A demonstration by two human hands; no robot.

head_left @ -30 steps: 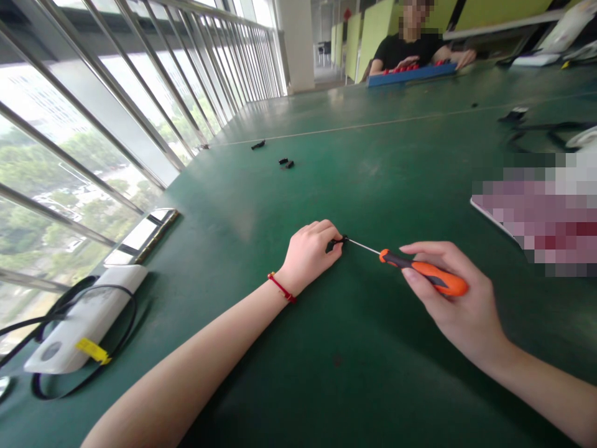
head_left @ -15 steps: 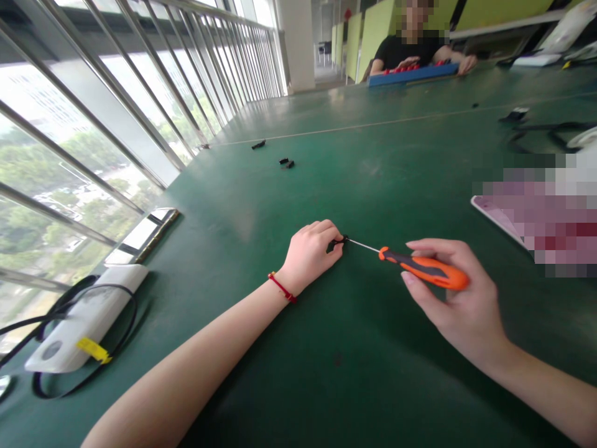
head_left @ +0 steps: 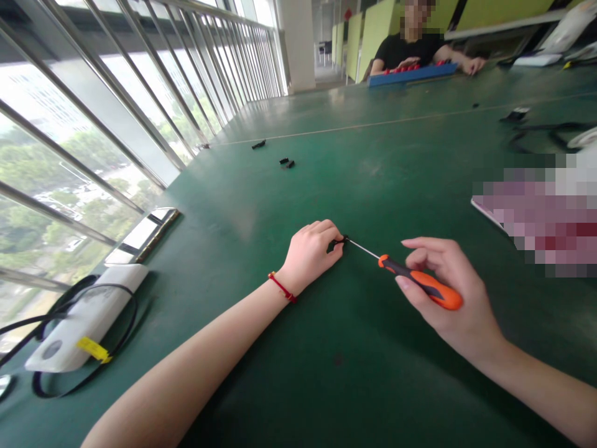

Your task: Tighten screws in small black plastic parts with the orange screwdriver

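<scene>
My left hand (head_left: 314, 252), with a red bracelet at the wrist, pinches a small black part (head_left: 337, 242) against the green table (head_left: 298, 373). In my right hand (head_left: 454, 298) is a screwdriver (head_left: 426, 285) with an orange and black handle. Its thin metal shaft points left, and the tip meets the black part at my left fingertips. The thumb and some fingers hold the handle, while the index finger is stretched out above it. Most of the black part is hidden by my left fingers.
Small black pieces (head_left: 287, 163) lie farther back. A white power strip (head_left: 88, 320) with black cables is at the left, by the railing (head_left: 177, 81). Across the table a person (head_left: 410, 46) sits behind a blue tray (head_left: 413, 75). Black cables (head_left: 555, 127) lie at the right.
The screwdriver handle has tipped slightly downward and my right hand has shifted a little left, its fingers more spread. The other person's hand has moved right, off the blue tray.
</scene>
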